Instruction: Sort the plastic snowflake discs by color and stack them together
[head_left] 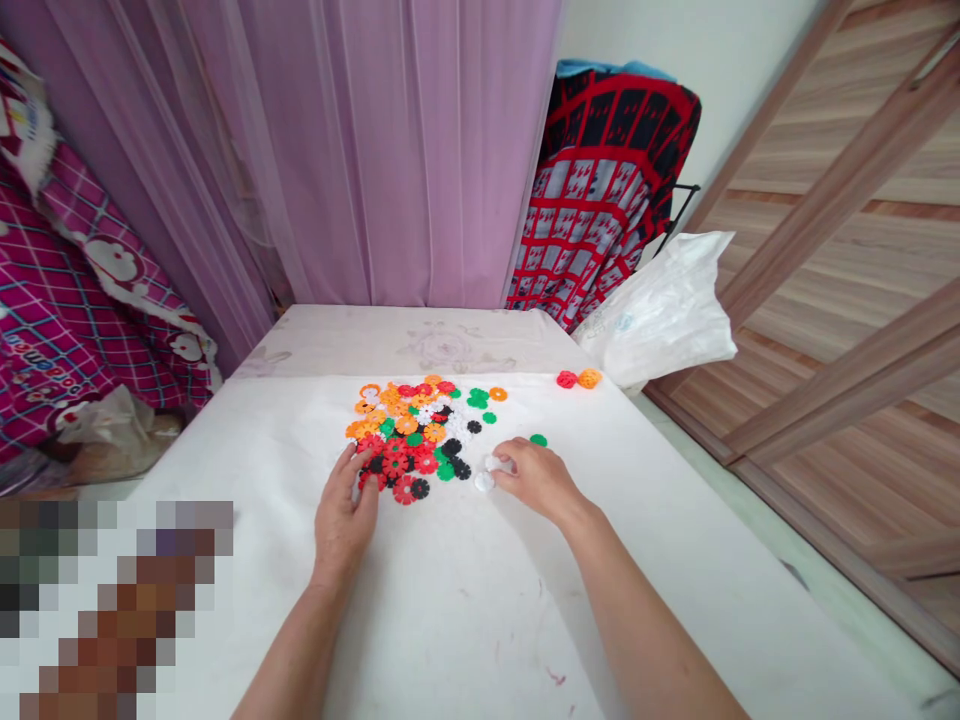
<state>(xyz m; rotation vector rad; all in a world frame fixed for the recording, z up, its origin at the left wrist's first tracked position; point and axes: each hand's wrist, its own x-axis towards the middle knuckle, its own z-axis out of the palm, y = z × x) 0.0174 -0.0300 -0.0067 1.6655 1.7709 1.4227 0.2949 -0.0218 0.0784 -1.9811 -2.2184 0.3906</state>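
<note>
A loose pile of flower-shaped plastic discs [395, 457] in red, orange, green, black and white lies on the white-covered table [450, 620]. At the pile's left edge my left hand [346, 510] rests with its fingers apart, beside red and black discs. To the right of the pile, my right hand [534, 478] has its thumb and fingers pinched at small white discs [484, 481]. A single green disc [538, 440] lies just beyond that hand.
A red ball [566, 379] and an orange ball [590, 378] sit near the table's far right edge. Past them are a white plastic bag [667, 310] and a draped red-and-black cloth [592, 190]. A purple curtain [405, 150] hangs behind the table.
</note>
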